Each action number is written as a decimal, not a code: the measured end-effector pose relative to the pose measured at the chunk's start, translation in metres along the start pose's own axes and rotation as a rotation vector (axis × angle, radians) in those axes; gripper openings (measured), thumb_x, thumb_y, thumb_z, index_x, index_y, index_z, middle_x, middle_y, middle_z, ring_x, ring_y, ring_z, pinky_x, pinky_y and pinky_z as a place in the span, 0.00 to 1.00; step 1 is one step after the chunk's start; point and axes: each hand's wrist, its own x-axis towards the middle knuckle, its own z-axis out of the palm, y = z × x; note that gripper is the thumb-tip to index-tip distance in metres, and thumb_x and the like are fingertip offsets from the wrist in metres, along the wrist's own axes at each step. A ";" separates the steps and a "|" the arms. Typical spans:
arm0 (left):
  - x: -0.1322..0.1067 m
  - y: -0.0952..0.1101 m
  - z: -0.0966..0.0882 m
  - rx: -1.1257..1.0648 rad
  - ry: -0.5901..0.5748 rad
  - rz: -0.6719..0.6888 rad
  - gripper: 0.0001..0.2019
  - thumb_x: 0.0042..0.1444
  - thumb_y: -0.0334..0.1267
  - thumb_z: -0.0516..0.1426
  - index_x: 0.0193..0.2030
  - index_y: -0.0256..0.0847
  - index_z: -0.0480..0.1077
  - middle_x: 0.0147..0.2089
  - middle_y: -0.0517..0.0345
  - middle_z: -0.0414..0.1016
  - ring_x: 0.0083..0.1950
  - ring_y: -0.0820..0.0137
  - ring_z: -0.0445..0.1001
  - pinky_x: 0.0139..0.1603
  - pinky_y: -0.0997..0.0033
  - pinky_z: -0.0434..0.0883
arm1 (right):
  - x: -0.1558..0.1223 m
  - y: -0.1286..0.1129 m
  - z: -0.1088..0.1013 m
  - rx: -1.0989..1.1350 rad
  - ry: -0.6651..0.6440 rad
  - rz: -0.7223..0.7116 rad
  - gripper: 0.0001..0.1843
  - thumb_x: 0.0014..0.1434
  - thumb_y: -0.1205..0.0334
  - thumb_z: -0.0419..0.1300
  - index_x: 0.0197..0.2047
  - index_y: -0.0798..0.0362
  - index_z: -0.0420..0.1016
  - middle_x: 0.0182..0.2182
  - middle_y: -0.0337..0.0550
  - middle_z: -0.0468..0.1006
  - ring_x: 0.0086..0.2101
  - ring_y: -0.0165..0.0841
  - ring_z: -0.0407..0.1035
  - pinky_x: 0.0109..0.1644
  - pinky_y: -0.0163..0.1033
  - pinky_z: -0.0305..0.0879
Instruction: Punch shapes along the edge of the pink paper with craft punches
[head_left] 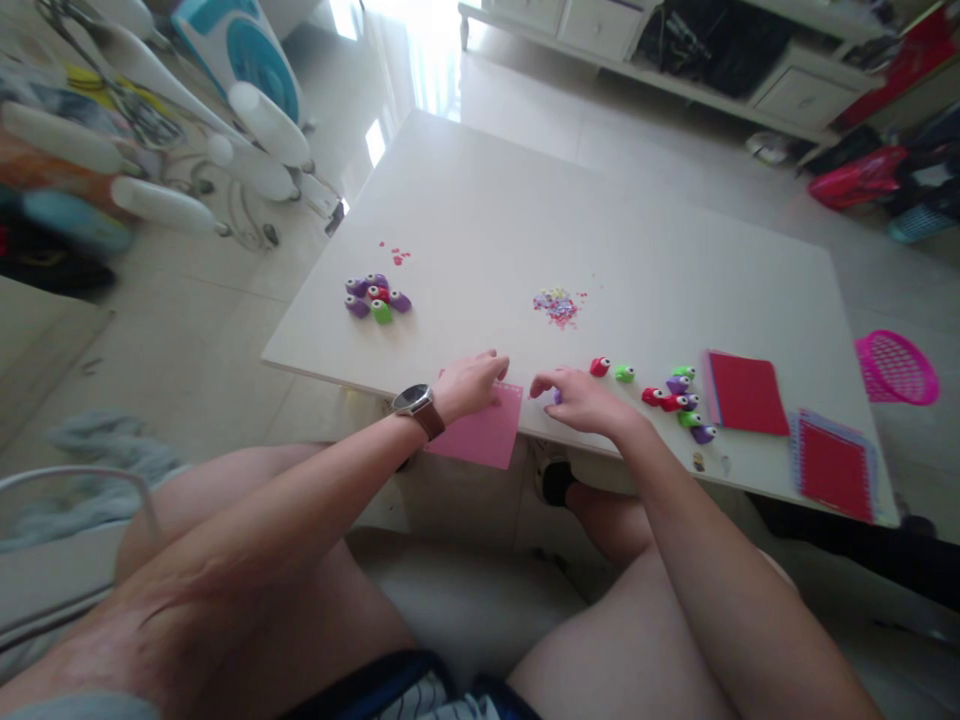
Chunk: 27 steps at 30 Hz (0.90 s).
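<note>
A pink sheet of paper [480,437] lies at the table's near edge and hangs partly over it. Small marks run along its far edge. My left hand [471,386], with a watch [413,400] on the wrist, rests over the upper part of the sheet, fingers stretched out and apart. Just right of the sheet, my right hand [581,400] curls around a small purple craft punch [557,397], mostly hidden by the fingers. Beyond my hands sits a pile of small paper cut-outs [557,306]. A red punch [599,367] and a green punch [625,373] stand beside my right hand.
Several punches [379,296] cluster on the left of the white table [480,200], near pink cut-outs [397,256]. More punches [679,402] stand on the right, beside red paper stacks [748,394], [834,465]. A pink basket [898,368] is past the right edge.
</note>
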 end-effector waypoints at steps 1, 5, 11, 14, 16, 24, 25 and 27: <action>0.000 -0.001 0.001 0.001 -0.004 0.005 0.12 0.55 0.36 0.63 0.46 0.43 0.71 0.46 0.54 0.76 0.44 0.63 0.75 0.40 0.67 0.67 | 0.000 -0.001 0.000 0.000 -0.016 -0.005 0.21 0.53 0.77 0.59 0.47 0.50 0.81 0.46 0.45 0.81 0.45 0.37 0.73 0.50 0.37 0.66; 0.002 -0.003 0.004 0.007 -0.022 0.002 0.07 0.54 0.36 0.62 0.41 0.42 0.72 0.40 0.55 0.78 0.42 0.64 0.75 0.37 0.68 0.65 | 0.003 -0.002 0.001 0.019 -0.074 -0.010 0.22 0.53 0.77 0.58 0.48 0.49 0.80 0.49 0.43 0.82 0.47 0.37 0.74 0.51 0.37 0.66; 0.002 -0.003 0.002 -0.005 -0.046 -0.017 0.05 0.53 0.36 0.61 0.38 0.43 0.74 0.39 0.55 0.79 0.40 0.64 0.75 0.36 0.68 0.65 | 0.009 0.014 -0.001 -0.078 0.260 0.223 0.26 0.61 0.62 0.60 0.63 0.57 0.71 0.59 0.59 0.76 0.60 0.49 0.68 0.64 0.51 0.62; 0.003 -0.005 0.004 -0.013 -0.037 -0.013 0.06 0.52 0.36 0.61 0.38 0.43 0.74 0.39 0.55 0.79 0.41 0.64 0.75 0.36 0.68 0.65 | 0.010 0.021 -0.005 -0.052 0.338 0.302 0.27 0.63 0.64 0.57 0.64 0.58 0.69 0.61 0.59 0.75 0.61 0.48 0.68 0.65 0.51 0.62; 0.004 -0.006 0.006 -0.017 -0.034 -0.007 0.05 0.52 0.36 0.61 0.37 0.43 0.74 0.38 0.55 0.79 0.40 0.64 0.75 0.36 0.67 0.64 | 0.009 0.023 -0.008 -0.037 0.308 0.307 0.25 0.63 0.65 0.56 0.63 0.57 0.71 0.61 0.57 0.76 0.60 0.45 0.70 0.65 0.48 0.63; 0.003 -0.001 0.007 0.013 0.019 0.003 0.04 0.60 0.35 0.58 0.39 0.41 0.74 0.41 0.53 0.78 0.42 0.64 0.74 0.41 0.66 0.68 | 0.004 0.024 -0.008 -0.092 0.128 0.221 0.18 0.59 0.61 0.65 0.53 0.55 0.77 0.53 0.52 0.81 0.50 0.42 0.75 0.54 0.40 0.67; 0.003 0.001 0.006 0.035 0.041 0.009 0.05 0.61 0.34 0.56 0.40 0.41 0.74 0.42 0.52 0.78 0.44 0.64 0.74 0.43 0.66 0.69 | 0.003 0.023 -0.007 -0.100 0.101 0.210 0.18 0.58 0.62 0.66 0.51 0.56 0.78 0.52 0.52 0.81 0.49 0.41 0.75 0.53 0.39 0.67; 0.002 0.008 0.003 0.092 0.083 0.027 0.07 0.64 0.32 0.53 0.42 0.39 0.74 0.44 0.49 0.77 0.47 0.63 0.74 0.46 0.65 0.70 | 0.002 0.023 -0.005 -0.129 0.054 0.210 0.15 0.57 0.66 0.66 0.49 0.56 0.78 0.49 0.52 0.82 0.46 0.39 0.75 0.50 0.37 0.67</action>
